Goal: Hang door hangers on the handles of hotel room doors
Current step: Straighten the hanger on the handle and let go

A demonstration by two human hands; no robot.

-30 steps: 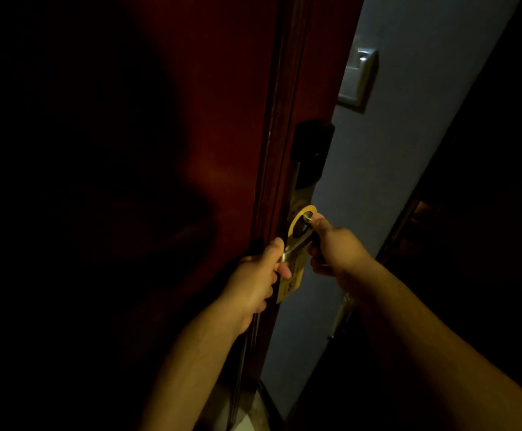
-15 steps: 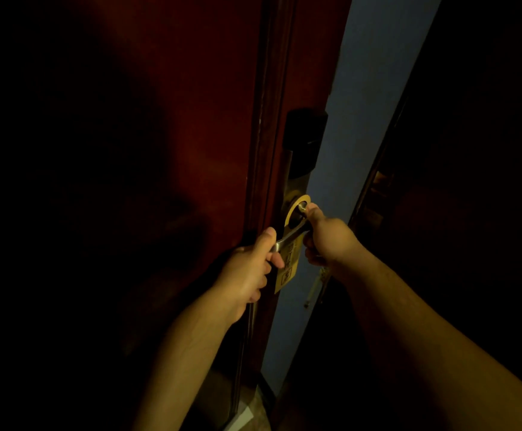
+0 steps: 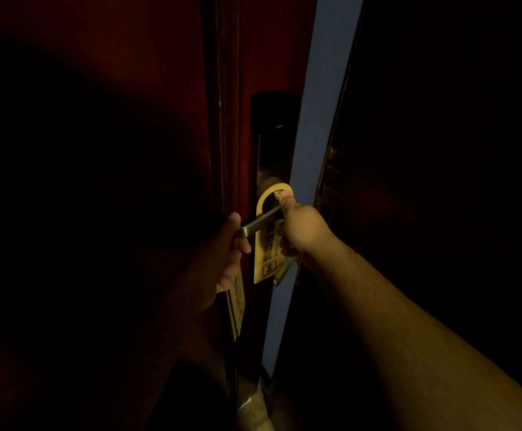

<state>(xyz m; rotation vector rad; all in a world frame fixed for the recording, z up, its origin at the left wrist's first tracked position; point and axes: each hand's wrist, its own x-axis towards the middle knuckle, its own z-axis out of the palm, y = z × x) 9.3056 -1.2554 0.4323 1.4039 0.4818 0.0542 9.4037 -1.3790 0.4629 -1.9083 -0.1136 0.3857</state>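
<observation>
Two hands meet at a dim red door [image 3: 160,119]. A flat yellow hanger [image 3: 265,244], card-like with a rounded loop at the top and dark printed characters down its face, hangs with that loop around the brushed metal handle [image 3: 258,222], a slim straight lever. The left hand [image 3: 222,253] is clenched on the lever's free end; more yellow card [image 3: 237,301] shows below its fingers. The right hand [image 3: 303,231] pinches the hanger's loop near the lever's root and hides its right edge. Above sits a black lock box [image 3: 272,115]. A pale blue wall strip [image 3: 312,150] runs beside the door's edge; everything else lies in shadow.
</observation>
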